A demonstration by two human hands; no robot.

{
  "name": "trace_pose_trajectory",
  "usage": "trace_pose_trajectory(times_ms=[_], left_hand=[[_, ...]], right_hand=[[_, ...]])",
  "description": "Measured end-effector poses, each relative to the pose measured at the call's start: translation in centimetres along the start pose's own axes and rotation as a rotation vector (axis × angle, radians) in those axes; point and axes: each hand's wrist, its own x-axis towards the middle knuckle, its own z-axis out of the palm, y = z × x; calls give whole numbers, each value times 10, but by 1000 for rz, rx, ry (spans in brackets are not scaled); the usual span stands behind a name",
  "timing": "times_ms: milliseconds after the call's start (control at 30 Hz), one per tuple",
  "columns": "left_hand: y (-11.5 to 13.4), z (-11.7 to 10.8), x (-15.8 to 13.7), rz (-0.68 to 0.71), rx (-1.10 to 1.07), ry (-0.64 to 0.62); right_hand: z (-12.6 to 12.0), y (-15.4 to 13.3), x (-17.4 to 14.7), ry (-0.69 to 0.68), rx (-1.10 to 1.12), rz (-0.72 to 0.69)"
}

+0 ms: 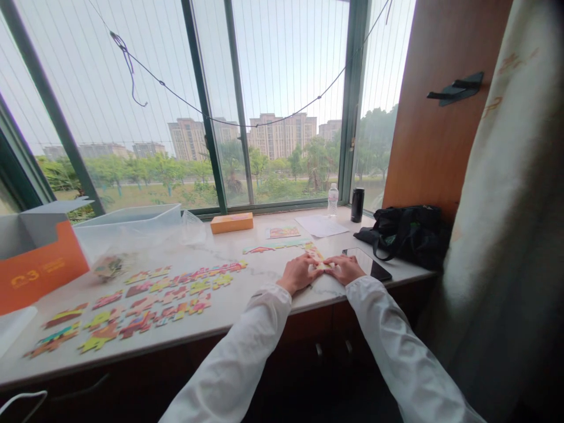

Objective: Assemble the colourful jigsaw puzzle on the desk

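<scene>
My left hand (300, 272) and my right hand (344, 269) meet on the counter, fingertips closed on a small yellowish jigsaw puzzle piece (324, 265) between them. It lies at the near end of a short column of joined pieces (314, 251). That column runs up to a joined strip of puzzle edge (275, 247), pale green with some red, farther back. Fingers cover part of the piece, so its outline is hidden. Many loose puzzle pieces (143, 302), yellow, pink and red, lie in rows to the left. Behind the strip is a small printed picture card (282, 232).
A phone (368, 264) lies right of my hands, near a black bag (409, 235). Toward the window are white paper (321, 225), a water bottle (332, 200), a black flask (357, 205) and an orange box (231, 222). A clear bin (132, 226) and orange-white carton (42, 267) stand left.
</scene>
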Motion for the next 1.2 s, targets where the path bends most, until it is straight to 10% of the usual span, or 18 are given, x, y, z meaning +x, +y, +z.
trace_pose_trajectory(times_ms=[1200], left_hand=[[12, -10, -7, 32, 113, -53]], right_hand=[[2, 0, 1, -47, 8, -27]])
